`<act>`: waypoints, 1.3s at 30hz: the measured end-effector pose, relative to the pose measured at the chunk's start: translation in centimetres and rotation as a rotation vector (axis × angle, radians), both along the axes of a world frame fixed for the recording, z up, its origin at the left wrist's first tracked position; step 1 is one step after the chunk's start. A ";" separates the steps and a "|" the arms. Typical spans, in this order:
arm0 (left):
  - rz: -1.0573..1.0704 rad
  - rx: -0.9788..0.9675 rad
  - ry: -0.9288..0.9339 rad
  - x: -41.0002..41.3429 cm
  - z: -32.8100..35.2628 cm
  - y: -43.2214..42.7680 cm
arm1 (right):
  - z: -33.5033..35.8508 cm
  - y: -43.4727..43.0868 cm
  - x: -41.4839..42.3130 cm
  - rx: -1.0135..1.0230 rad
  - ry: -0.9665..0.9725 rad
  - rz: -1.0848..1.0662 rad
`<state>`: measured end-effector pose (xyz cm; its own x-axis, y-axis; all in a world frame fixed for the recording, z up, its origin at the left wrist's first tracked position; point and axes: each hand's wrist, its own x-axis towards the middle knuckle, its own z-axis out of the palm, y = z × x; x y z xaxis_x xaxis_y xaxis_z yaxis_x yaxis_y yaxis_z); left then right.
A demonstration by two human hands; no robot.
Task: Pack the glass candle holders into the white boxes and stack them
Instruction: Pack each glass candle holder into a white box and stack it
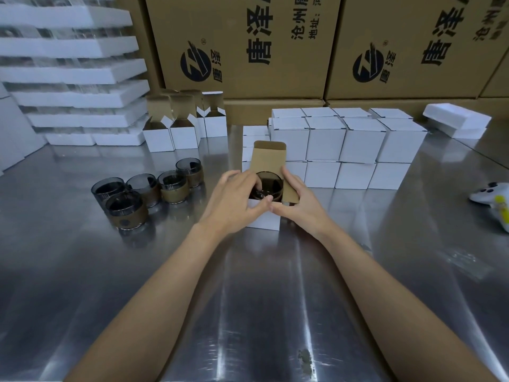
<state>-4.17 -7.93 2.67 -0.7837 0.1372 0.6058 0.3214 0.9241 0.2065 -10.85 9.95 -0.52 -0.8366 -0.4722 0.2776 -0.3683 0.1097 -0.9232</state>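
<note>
The walls of the open box hide the candle holder below its rim, and the left hand covers the rim's near-left part. Foam trays — blurred — and a white device are cut by the left and right edges.

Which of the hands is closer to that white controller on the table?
Right. The right hand holds the open box's right side, toward the controller; the left hand holds its left side.
</note>
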 end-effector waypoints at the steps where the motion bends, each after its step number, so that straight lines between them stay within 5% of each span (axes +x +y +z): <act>1: -0.002 0.007 0.009 0.0 -0.1 0.0 | 0.0 0.0 0.0 0.000 0.002 0.000; 15: -0.022 -0.142 -0.035 -0.4 -0.4 -0.4 | 0.4 -0.3 0.4 0.014 -0.006 -0.027; 23: -0.033 -0.121 0.132 -0.6 -1.2 -0.4 | 0.7 -0.3 0.7 0.016 -0.022 -0.023; 25: -0.087 0.086 0.190 -0.4 -1.6 -0.2 | 0.7 -0.3 0.8 0.016 -0.024 -0.026; 28: -0.063 0.823 0.164 -0.5 -1.5 0.9 | 0.7 -0.2 0.7 0.012 -0.033 -0.019; 30: -0.061 1.434 0.004 -0.7 -1.0 1.7 | 0.7 0.0 0.6 0.023 -0.036 -0.013; 32: -0.093 1.820 -0.256 -1.0 -1.0 1.8 | 0.7 0.1 0.5 0.027 -0.045 -0.002; 35: -0.097 1.718 -0.500 -0.8 -1.3 1.6 | 0.8 0.1 0.6 0.033 -0.048 0.008; 39: -0.183 1.592 -0.534 -0.7 -1.3 1.9 | 0.9 0.1 0.8 0.035 -0.043 0.004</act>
